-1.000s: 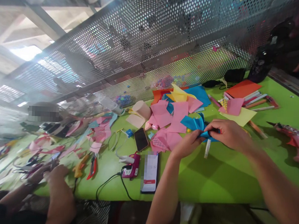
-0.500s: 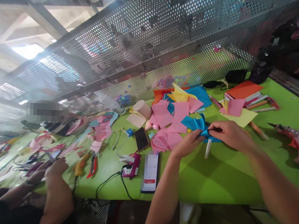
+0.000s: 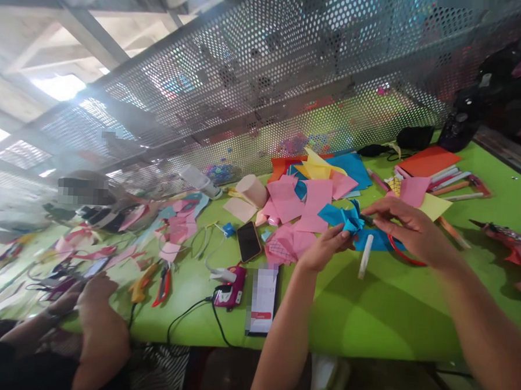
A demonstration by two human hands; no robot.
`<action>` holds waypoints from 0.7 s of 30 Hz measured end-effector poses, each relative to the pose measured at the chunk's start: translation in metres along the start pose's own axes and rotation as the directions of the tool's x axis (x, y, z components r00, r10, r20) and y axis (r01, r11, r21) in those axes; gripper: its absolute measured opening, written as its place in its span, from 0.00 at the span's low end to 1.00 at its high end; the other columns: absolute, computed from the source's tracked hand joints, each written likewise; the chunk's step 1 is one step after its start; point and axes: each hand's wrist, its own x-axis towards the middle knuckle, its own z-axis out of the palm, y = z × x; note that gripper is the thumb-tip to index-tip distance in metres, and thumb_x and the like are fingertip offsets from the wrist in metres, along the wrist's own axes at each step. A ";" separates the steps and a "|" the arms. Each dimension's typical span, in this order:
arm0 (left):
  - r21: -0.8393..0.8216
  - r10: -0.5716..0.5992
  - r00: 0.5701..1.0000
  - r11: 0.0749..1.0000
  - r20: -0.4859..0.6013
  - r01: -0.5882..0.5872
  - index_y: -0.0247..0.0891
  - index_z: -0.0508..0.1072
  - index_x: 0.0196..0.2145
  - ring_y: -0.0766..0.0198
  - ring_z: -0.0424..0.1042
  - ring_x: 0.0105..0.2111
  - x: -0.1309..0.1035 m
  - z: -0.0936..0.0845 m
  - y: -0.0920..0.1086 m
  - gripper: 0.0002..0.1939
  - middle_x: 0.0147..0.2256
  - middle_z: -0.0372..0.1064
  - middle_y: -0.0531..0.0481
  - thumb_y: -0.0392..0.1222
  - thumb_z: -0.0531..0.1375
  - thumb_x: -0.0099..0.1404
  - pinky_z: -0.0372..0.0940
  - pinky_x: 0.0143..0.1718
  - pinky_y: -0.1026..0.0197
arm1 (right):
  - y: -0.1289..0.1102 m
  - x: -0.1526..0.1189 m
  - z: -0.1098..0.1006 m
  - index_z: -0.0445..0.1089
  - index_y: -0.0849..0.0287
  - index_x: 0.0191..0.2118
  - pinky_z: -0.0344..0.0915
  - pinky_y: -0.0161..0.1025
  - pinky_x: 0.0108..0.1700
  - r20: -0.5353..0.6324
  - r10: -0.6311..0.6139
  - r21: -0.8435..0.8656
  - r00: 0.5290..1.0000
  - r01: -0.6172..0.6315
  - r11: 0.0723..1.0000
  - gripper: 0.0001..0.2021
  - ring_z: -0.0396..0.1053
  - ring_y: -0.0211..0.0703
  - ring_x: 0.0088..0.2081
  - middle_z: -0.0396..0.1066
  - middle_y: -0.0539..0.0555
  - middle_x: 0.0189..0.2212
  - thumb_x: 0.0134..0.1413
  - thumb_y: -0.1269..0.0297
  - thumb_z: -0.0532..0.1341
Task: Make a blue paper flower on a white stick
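Note:
Between the thumb and fingers of my left hand (image 3: 325, 245) is a folded blue paper piece (image 3: 352, 222), its strips fanning upward like a flower. My right hand (image 3: 409, 231) hovers just right of it, thumb and forefinger apart, and nothing shows between them. Below my hands lies a flat blue sheet (image 3: 374, 240). A short white stick (image 3: 365, 257) rests in front of that sheet. Under my right palm curves a red handle (image 3: 403, 258), the rest of it hidden by my hand.
Pink sheets (image 3: 316, 206), two phones (image 3: 249, 241) and a purple power adapter (image 3: 232, 288) with cords lie left of my hands. Pens (image 3: 451, 180) and an orange sheet (image 3: 430, 161) are at the right. A co-worker's hands (image 3: 96, 294) work at far left. Perforated metal panel (image 3: 248, 101) stands behind.
My right fingers have come off the blue paper and drawn apart to its right. The fanned strips now stand more visible in my left hand, and the red handle has come into sight.

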 end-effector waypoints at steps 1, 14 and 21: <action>-0.047 -0.016 1.000 0.999 0.000 0.016 0.35 0.76 0.41 0.64 0.72 0.36 0.001 0.000 -0.002 0.33 0.35 0.71 0.50 0.68 0.76 0.56 0.68 0.51 0.52 | -0.001 0.000 0.000 0.82 0.46 0.50 0.75 0.49 0.52 0.020 -0.044 -0.024 0.999 0.044 0.999 0.12 0.78 0.53 0.50 0.80 0.56 0.51 0.65 0.53 0.67; -0.087 -0.141 0.976 0.984 0.164 0.157 0.34 0.76 0.33 0.71 0.53 0.24 -0.001 0.006 -0.001 0.29 0.23 0.55 0.59 0.66 0.74 0.55 0.65 0.37 0.56 | 0.003 0.004 0.003 0.80 0.48 0.37 0.74 0.54 0.56 0.167 -0.185 -0.178 0.969 0.214 0.960 0.05 0.78 0.57 0.52 0.80 0.57 0.50 0.59 0.56 0.73; -0.030 -0.130 0.970 0.990 0.203 0.139 0.36 0.74 0.36 0.71 0.50 0.23 -0.001 0.009 0.002 0.29 0.23 0.53 0.60 0.68 0.70 0.59 0.59 0.31 0.60 | 0.007 0.005 0.005 0.78 0.50 0.36 0.74 0.52 0.54 0.132 -0.194 -0.164 0.972 0.215 0.963 0.07 0.79 0.55 0.50 0.81 0.55 0.47 0.58 0.56 0.74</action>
